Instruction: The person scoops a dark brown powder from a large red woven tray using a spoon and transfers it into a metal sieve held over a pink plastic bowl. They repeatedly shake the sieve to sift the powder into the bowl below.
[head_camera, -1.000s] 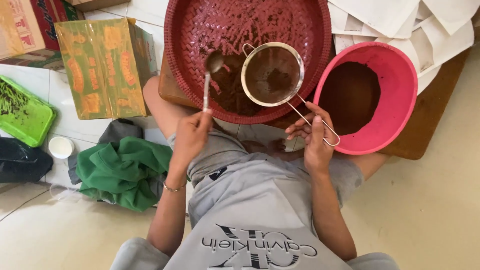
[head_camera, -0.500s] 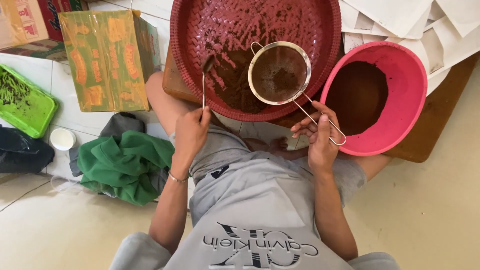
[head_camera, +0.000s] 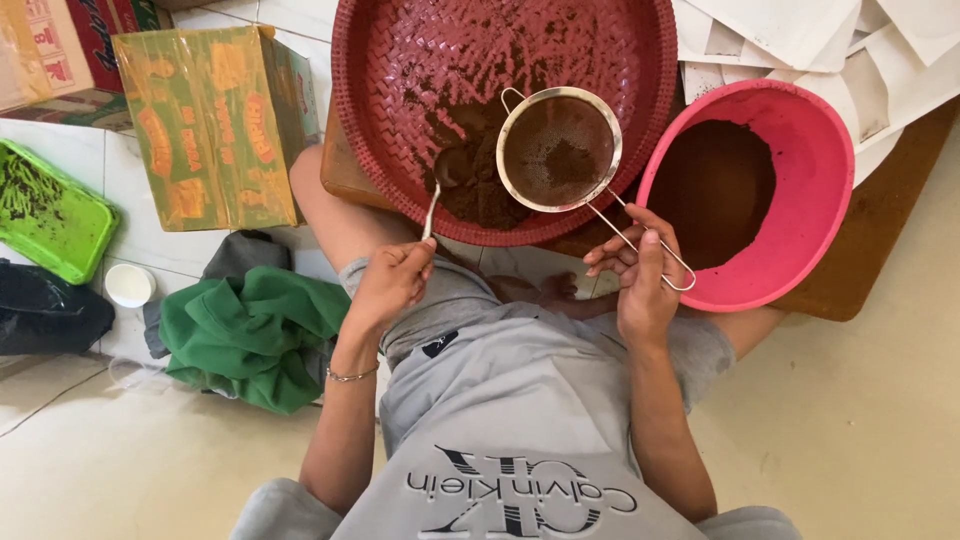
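Pale floor tiles (head_camera: 880, 430) lie under us, and we sit on them with our knees apart. Our left hand (head_camera: 392, 285) is closed around the thin handle of a spoon (head_camera: 440, 180). The spoon points away from us, and its bowl sits in the brown powder (head_camera: 480, 190) just past our fingers. Our right hand (head_camera: 640, 280) is closed on the wire handle of a round metal sieve (head_camera: 558, 150). The handle runs from our right hand up and toward the left, so the sieve hangs between our two hands, a bit farther out. It is held over the big red woven tray (head_camera: 400, 60), just beside the spoon bowl. The spoon is on the left of the sieve, and the left hand is the one nearer to the powder pile. Some brown powder lies inside the sieve too. A pink bowl (head_camera: 820, 170) with more brown powder sits just past our right hand. Out past our left hand we see a green cloth (head_camera: 250, 335), a yellow-green box (head_camera: 210, 125), a green tray (head_camera: 50, 215) and a small white cup (head_camera: 128, 285). White sheets (head_camera: 800, 30) lie far out beyond the pink bowl.
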